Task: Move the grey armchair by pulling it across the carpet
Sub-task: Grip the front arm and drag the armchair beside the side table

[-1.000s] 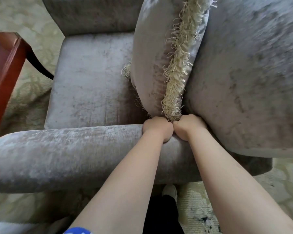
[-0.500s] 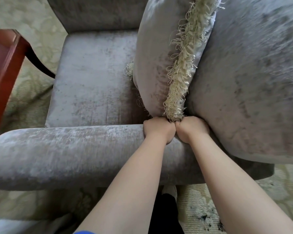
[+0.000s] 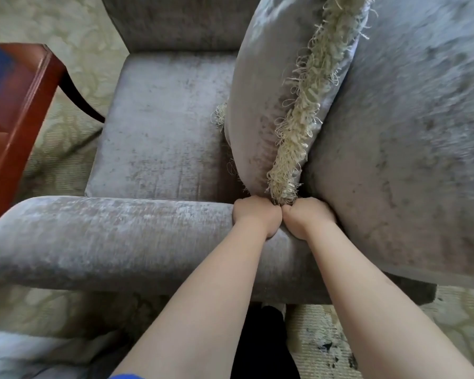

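The grey velvet armchair [image 3: 159,127] fills the view, seen from above its near armrest [image 3: 115,239]. My left hand [image 3: 256,216] and my right hand [image 3: 305,217] sit side by side on that armrest, fingers curled over its inner edge and hidden behind it. A grey cushion [image 3: 268,86] with a cream fringe stands on the seat against the backrest [image 3: 411,132], its lower corner touching my hands.
A dark red wooden side table [image 3: 14,116] stands at the left, close to the chair's front corner. Pale green patterned carpet [image 3: 320,348] lies under everything. My dark-trousered leg and shoe [image 3: 263,343] are against the armrest's outer side.
The armchair has slid slightly right and toward me in view, and the side table has shifted right with the view. Both hands keep the same grip on the armrest.
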`<act>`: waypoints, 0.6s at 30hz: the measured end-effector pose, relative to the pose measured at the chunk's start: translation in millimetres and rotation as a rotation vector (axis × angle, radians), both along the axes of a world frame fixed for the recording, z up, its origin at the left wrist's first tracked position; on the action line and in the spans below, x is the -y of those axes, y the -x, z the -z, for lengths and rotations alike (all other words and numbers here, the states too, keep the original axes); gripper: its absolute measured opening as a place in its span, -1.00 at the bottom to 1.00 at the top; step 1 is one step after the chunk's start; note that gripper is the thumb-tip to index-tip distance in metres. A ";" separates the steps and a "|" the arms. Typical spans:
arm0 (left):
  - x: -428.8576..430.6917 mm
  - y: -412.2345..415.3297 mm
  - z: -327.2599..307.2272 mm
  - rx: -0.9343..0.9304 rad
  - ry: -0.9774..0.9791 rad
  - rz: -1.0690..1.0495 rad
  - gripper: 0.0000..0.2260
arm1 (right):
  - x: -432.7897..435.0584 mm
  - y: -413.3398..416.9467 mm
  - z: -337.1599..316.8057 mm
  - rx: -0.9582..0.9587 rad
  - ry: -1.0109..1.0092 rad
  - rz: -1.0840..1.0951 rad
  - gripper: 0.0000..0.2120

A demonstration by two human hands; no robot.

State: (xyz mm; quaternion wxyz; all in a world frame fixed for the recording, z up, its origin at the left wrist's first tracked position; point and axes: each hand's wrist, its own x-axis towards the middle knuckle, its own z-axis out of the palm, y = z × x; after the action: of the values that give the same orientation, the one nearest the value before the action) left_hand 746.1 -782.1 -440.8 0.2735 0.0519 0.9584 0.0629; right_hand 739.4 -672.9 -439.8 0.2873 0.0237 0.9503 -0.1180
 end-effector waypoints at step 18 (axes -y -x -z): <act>151.7 -5.9 -12.9 -0.025 -0.063 -0.068 -0.59 | 148.3 51.9 -42.3 0.499 -0.462 -0.269 -0.56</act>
State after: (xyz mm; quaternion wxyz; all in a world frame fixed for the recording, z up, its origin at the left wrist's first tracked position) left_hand 752.0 -933.8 -427.9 0.2574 0.0285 0.9605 0.1016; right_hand 687.5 -821.2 -397.5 0.5103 -0.0090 0.8471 0.1481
